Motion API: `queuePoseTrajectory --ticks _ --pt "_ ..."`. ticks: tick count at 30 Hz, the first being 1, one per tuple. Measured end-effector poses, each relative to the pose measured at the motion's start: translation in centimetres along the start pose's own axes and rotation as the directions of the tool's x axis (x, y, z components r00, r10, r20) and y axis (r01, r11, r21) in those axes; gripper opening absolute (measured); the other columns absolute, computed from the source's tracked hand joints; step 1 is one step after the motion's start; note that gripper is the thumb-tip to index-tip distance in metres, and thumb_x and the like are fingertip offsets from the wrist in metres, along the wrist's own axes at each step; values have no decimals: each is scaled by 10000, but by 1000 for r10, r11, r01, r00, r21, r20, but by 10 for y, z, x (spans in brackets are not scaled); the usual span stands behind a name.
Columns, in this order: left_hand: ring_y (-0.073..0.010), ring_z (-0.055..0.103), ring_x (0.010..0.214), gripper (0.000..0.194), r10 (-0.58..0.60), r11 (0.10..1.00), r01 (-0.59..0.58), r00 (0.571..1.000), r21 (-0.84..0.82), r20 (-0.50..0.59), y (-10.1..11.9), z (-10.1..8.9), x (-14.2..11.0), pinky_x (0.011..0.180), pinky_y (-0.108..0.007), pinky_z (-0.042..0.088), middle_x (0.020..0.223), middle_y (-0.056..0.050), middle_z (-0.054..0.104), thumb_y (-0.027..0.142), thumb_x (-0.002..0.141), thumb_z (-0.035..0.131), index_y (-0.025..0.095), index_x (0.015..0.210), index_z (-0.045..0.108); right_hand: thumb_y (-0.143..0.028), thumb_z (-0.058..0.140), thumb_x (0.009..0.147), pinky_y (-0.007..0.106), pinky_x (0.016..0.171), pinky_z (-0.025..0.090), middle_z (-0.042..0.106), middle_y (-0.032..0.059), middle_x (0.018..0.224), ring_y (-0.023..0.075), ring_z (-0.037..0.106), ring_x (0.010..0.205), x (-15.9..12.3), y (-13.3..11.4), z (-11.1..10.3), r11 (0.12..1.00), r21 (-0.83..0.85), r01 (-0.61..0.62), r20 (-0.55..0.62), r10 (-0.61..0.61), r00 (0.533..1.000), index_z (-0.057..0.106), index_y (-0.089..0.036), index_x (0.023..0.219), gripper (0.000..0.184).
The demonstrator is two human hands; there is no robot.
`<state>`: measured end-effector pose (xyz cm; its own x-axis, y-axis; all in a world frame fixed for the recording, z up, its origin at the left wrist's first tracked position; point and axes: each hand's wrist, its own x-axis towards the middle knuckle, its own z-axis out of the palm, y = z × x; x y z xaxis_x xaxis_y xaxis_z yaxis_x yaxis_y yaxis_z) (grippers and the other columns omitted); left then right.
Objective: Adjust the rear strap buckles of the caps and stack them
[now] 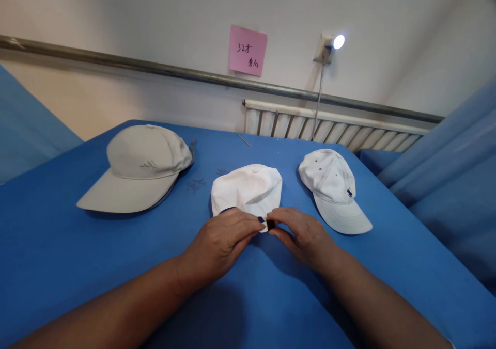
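Observation:
A white cap (248, 186) sits in the middle of the blue-covered table, its back strap turned towards me. My left hand (222, 235) pinches the white strap (265, 227) from the left. From the right, my right hand (300, 235) grips a small dark buckle (270, 225) on that strap between thumb and forefinger. The two hands almost meet at the buckle. Part of the cap's lower edge is hidden behind my left fingers, and its brim is not visible.
A beige cap (135, 163) lies on the left of the blue table (116, 266). At the right is a pale cap (329, 184) with a dark rider logo. A thin stick (244, 140) lies near the back edge. Behind are a metal rail (174, 72) and a radiator (287, 122).

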<state>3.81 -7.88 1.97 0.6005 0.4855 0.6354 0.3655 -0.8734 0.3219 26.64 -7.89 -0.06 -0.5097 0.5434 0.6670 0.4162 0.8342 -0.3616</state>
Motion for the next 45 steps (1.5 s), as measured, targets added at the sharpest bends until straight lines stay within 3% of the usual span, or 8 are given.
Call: queuePoseTrajectory --ticks 6,12,17,26,31,40,42,45 --pt "-168 691 930 181 -92 996 91 996 13 9 2 2 -3 849 -307 557 1003 -41 752 137 932 575 197 1087 647 -187 559 961 382 850 595 717 98 1037 214 692 978 -1 0 0 999 -34 9 9 -9 1000 533 -203 1266 306" --pt "-158 676 943 229 -15 1000 15 1000 -1 23 1 -1 -3 850 -288 546 1035 -51 739 97 923 571 190 1120 640 -159 557 958 405 883 596 717 100 1075 218 694 1009 -1 -4 2 999 -44 9 -32 -10 999 533 -222 1285 334" --pt "-149 669 922 210 -15 1000 15 999 -18 30 1 0 -3 844 -274 537 1024 -46 734 95 934 549 196 1091 643 -144 511 975 391 887 594 689 123 1110 208 669 1032 0 -8 1 1000 9 11 28 -11 1000 541 -197 1264 295" --pt "-160 687 872 148 -239 971 240 969 -15 63 4 5 -4 810 -285 539 932 -22 741 195 950 536 208 1034 658 -128 516 962 361 843 573 667 104 1094 197 644 1000 0 -1 -2 996 77 -35 98 28 995 528 -215 1239 291" --pt "-163 695 826 141 -389 918 394 916 -40 98 5 6 -3 774 -290 548 915 -13 742 241 933 549 214 1011 664 -137 574 928 349 818 534 710 44 964 187 672 879 2 0 -2 990 94 -104 54 99 994 562 -239 1120 217" --pt "-138 684 732 96 -537 821 551 834 -150 129 7 8 -2 726 -254 539 835 32 742 240 899 603 227 955 681 -142 553 943 368 846 497 723 40 946 180 680 835 4 -1 3 995 87 -55 41 51 998 558 -235 1080 166" --pt "-136 683 742 87 -541 815 554 832 -172 120 7 8 -2 728 -249 538 837 31 738 230 896 610 227 941 684 -137 555 940 365 840 498 723 41 957 181 682 846 4 0 4 995 87 -41 28 38 999 556 -237 1086 177" --pt "-142 682 798 114 -494 842 501 865 -201 87 7 7 0 746 -250 539 869 7 727 215 911 582 222 935 694 -138 565 934 364 845 505 723 41 969 182 684 857 4 1 6 996 90 -30 10 29 1000 549 -240 1097 193"
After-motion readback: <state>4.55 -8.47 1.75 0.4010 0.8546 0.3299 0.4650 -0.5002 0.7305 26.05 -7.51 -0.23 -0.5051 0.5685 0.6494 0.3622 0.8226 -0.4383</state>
